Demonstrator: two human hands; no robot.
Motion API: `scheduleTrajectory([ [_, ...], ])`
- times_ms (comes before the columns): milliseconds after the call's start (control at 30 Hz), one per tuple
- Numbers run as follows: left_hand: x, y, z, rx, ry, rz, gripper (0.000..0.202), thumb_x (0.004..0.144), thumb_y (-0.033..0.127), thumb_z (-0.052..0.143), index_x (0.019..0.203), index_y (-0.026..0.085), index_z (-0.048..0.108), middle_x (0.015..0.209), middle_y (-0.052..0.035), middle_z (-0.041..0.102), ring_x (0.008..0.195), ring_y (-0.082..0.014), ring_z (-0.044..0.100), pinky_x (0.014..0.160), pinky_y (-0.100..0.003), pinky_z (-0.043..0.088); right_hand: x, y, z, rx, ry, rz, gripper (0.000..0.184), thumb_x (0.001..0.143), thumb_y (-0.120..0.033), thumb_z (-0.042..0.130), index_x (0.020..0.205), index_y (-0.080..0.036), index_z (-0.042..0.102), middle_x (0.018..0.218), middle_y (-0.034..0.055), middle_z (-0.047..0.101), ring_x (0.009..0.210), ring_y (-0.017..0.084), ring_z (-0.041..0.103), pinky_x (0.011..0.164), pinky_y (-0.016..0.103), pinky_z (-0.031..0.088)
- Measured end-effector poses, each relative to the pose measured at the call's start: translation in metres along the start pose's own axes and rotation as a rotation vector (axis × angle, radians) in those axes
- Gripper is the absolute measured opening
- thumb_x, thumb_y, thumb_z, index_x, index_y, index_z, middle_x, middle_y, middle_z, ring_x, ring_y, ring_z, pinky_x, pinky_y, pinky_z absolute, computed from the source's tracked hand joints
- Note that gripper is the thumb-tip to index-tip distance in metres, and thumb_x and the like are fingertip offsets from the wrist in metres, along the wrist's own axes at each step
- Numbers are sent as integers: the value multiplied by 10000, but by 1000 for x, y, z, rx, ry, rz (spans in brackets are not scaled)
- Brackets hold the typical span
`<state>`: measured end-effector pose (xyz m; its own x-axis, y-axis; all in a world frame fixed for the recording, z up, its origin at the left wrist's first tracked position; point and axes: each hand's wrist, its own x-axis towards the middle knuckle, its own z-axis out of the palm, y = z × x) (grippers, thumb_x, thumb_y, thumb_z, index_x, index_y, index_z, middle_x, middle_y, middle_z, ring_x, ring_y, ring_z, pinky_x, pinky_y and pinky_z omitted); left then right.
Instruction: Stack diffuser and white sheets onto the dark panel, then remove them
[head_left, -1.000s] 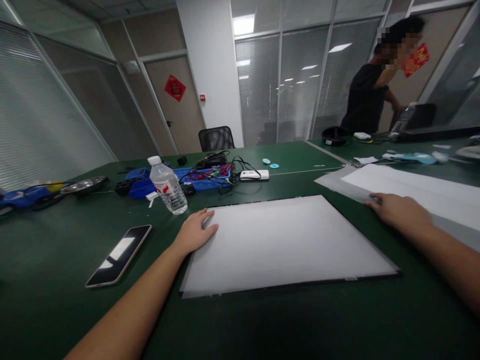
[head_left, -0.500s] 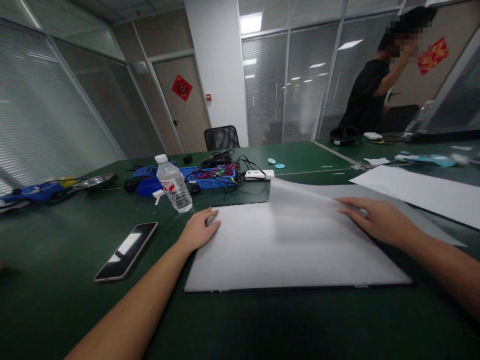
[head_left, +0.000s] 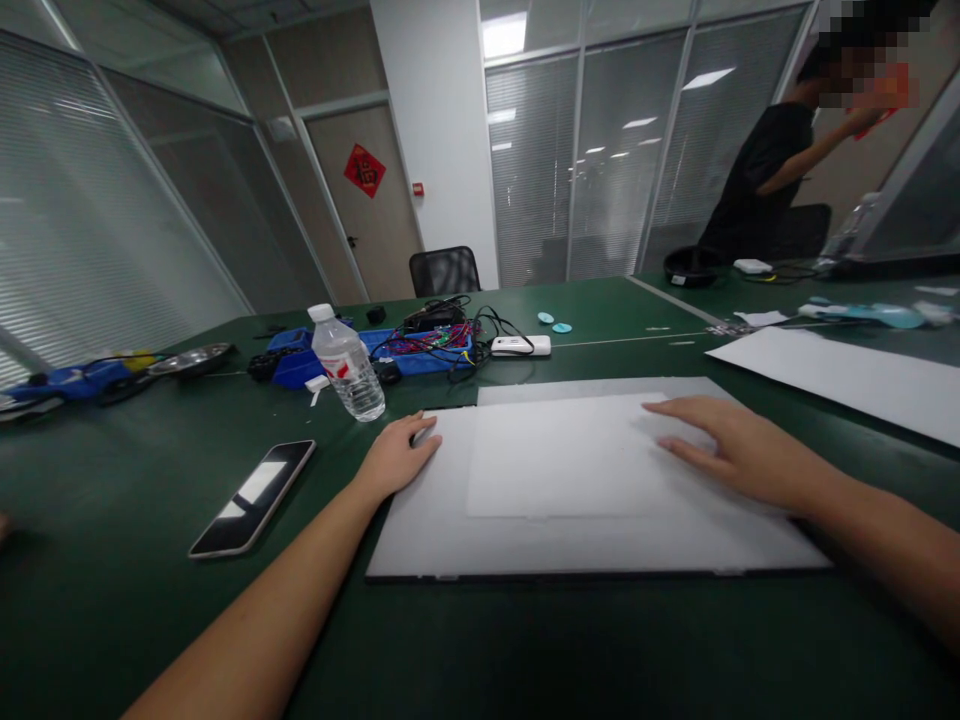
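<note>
A flat white panel (head_left: pixel 435 545) with a dark rim is laid on a green worktop (head_left: pixel 525 650), directly in front of the viewer. On top of it, a thin pale sheet (head_left: pixel 555 460) is spread; the panel's far edge is overlapped, while a band of panel is left uncovered along the left and near sides. The panel's far left corner is touched by the left hand (head_left: pixel 395 458), its fingers lightly bent; whether the edge is gripped cannot be told. The right hand (head_left: pixel 739 450) is held loose and released, forefinger outstretched and thumb apart, on or just over the right part of the sheet.

To the left, a phone (head_left: pixel 253 500) is laid face up, and a bottle (head_left: pixel 349 370) is stood beyond it. Farther back, a blue tray (head_left: pixel 446 362) is filled with tangled wires (head_left: pixel 427 340). White paper (head_left: pixel 847 380) is laid at the right. Behind, a person (head_left: pixel 769 165) in a dark top is seen.
</note>
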<state>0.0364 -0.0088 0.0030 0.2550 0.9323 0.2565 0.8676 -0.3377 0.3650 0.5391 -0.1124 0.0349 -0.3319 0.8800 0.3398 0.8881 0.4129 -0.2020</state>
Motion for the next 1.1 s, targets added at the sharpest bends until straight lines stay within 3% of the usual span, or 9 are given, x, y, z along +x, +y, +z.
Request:
scheduleTrajectory([
  [100, 0, 0, 1, -14, 6, 3, 628, 933, 555, 551, 1385, 147, 702, 1548, -158, 583, 1441, -325, 549, 1235, -459, 375, -5, 35, 5, -38, -5, 156, 697, 967, -630, 549, 1529, -218, 553, 1499, 129, 584, 1356, 387, 563, 1166, 617, 442],
  [233, 0, 0, 1, -16, 16, 2, 591, 923, 532, 568, 1366, 169, 714, 1531, -137, 606, 1432, -321, 560, 1228, -464, 389, -7, 50, 12, -17, -66, 145, 626, 964, -654, 536, 1417, -239, 655, 1480, 98, 608, 1357, 350, 576, 1171, 614, 448],
  [633, 1, -5, 3, -2, 14, 19, 647, 954, 593, 497, 1389, 150, 681, 1506, -146, 630, 1432, -305, 556, 1230, -434, 369, 5, -27, 9, -37, -166, -73, 529, 985, -620, 538, 1373, -301, 705, 1421, 74, 648, 1300, 335, 599, 1094, 620, 490],
  [800, 1, -4, 3, 8, 9, 11, 690, 937, 627, 522, 1409, 145, 665, 1528, -156, 608, 1431, -311, 555, 1227, -420, 370, 5, -33, 10, -18, -176, -127, 473, 1001, -588, 531, 1365, -345, 711, 1407, 65, 650, 1285, 320, 595, 1089, 594, 489],
  [967, 1, -1, 2, -15, 20, -13, 656, 962, 586, 477, 1392, 135, 679, 1503, -155, 631, 1420, -312, 565, 1223, -429, 375, 4, -33, 9, -17, -180, -144, 457, 1008, -576, 530, 1379, -372, 701, 1416, 54, 643, 1292, 314, 587, 1095, 583, 486],
  [1100, 1, -2, 3, -24, 45, -3, 624, 914, 528, 556, 1371, 127, 695, 1479, -157, 651, 1396, -321, 589, 1215, -430, 396, 3, -34, 12, 23, -148, -178, 458, 1005, -564, 542, 1371, -346, 712, 1399, 66, 656, 1266, 310, 609, 1081, 556, 507],
])
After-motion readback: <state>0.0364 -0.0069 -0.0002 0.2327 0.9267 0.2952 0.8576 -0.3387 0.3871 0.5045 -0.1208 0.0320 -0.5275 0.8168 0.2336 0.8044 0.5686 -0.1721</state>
